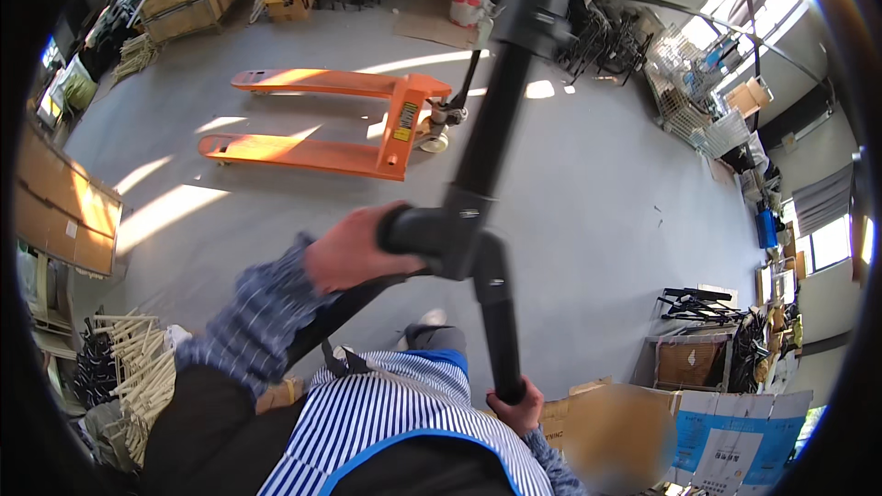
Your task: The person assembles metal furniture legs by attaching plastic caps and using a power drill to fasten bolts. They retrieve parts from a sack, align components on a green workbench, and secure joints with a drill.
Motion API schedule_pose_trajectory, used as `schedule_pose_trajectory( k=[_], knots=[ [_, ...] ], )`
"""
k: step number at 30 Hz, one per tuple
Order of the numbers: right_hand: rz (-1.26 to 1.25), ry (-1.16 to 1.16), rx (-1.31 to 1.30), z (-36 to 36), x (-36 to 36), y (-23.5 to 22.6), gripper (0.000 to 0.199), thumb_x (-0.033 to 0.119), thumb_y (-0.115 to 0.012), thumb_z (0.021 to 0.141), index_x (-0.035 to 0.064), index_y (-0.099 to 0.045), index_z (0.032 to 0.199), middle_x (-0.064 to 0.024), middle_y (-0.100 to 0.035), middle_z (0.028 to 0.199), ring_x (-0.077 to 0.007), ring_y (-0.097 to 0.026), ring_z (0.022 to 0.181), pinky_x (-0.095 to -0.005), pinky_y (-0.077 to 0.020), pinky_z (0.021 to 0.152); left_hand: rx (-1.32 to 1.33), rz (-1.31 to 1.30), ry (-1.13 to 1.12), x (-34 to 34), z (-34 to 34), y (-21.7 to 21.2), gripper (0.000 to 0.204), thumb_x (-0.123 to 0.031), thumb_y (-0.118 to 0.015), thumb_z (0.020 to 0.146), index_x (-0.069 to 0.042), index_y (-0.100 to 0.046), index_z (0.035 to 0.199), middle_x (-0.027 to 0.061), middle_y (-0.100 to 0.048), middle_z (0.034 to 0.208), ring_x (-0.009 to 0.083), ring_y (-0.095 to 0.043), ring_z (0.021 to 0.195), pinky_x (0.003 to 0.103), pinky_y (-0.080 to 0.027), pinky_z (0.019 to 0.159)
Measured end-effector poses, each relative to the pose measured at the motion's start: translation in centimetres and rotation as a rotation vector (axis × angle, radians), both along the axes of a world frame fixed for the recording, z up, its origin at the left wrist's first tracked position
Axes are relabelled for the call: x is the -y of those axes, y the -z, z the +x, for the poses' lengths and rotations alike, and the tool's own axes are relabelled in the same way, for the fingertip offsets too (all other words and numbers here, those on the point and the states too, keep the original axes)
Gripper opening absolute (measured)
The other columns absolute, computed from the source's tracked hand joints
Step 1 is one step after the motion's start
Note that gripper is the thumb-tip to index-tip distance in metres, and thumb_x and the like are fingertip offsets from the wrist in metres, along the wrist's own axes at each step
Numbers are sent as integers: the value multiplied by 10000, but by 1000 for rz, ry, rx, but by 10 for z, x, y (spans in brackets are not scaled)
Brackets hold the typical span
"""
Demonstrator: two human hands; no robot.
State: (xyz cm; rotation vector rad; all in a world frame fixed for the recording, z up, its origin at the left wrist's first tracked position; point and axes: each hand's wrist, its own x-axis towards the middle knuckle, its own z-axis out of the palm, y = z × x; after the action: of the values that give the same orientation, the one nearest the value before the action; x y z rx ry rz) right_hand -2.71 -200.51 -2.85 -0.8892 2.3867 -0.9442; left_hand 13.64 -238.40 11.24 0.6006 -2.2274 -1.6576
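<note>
A large black tubular frame [497, 124], with a long upper tube and lower legs branching from a joint, slants across the middle of the view in front of me. My left hand [354, 251] is closed around a short stub beside that joint. Lower down, my right hand [522, 406] wraps round the bottom end of the right leg. Another black tube runs down behind my left wrist toward my striped apron [386, 418]. The top of the frame is blurred, and what exactly the frame belongs to I cannot tell.
An orange pallet jack [390, 133] stands on the grey floor ahead. Bundled pale sticks [142, 372] lie at the lower left, near a wooden crate [69, 202]. Flattened cardboard boxes [735, 441] are at the lower right. Wire cages [694, 83] and a red-white bucket [469, 5] stand farther back.
</note>
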Motion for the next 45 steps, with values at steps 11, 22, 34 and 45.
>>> schedule_pose_trajectory(
  k=[11, 22, 34, 45],
  knots=[
    [48, 389, 10, -392, 112, 13, 323, 218, -805, 667, 11, -591, 792, -84, -598, 614, -179, -572, 556, -327, -485, 581, 240, -102, 220, 132, -523, 97, 842, -313, -867, 652, -25, -468, 1335, 178, -630, 1180, 284, -618, 1094, 367, -481, 972],
    [114, 245, -232, -770, 350, 6, 350, 238, -815, 658, 15, -590, 807, -107, -599, 636, -215, -607, 578, -355, -492, 590, 103, -49, 92, 366, -868, 141, 743, -253, -799, 652, -71, -482, 1299, 186, -661, 1118, 335, -653, 1044, 402, -509, 953],
    [106, -203, -281, -1138, 756, 18, 562, 296, -868, 662, -14, -584, 1036, -185, -656, 837, -366, -653, 765, -429, -524, 692, 109, -148, -437, 756, -1093, 124, 674, -263, -793, 641, 5, -521, 1197, 217, -669, 999, 353, -657, 977, 399, -511, 886],
    [151, -981, -203, -1268, 1355, 20, 713, 478, -803, 730, 31, -536, 1217, -179, -682, 993, -342, -677, 899, -411, -540, 786, -13, 138, -1066, 1137, -995, 134, 553, -33, -803, 681, -23, -519, 1155, 77, -612, 870, 153, -614, 684, 323, -535, 534]
  ],
)
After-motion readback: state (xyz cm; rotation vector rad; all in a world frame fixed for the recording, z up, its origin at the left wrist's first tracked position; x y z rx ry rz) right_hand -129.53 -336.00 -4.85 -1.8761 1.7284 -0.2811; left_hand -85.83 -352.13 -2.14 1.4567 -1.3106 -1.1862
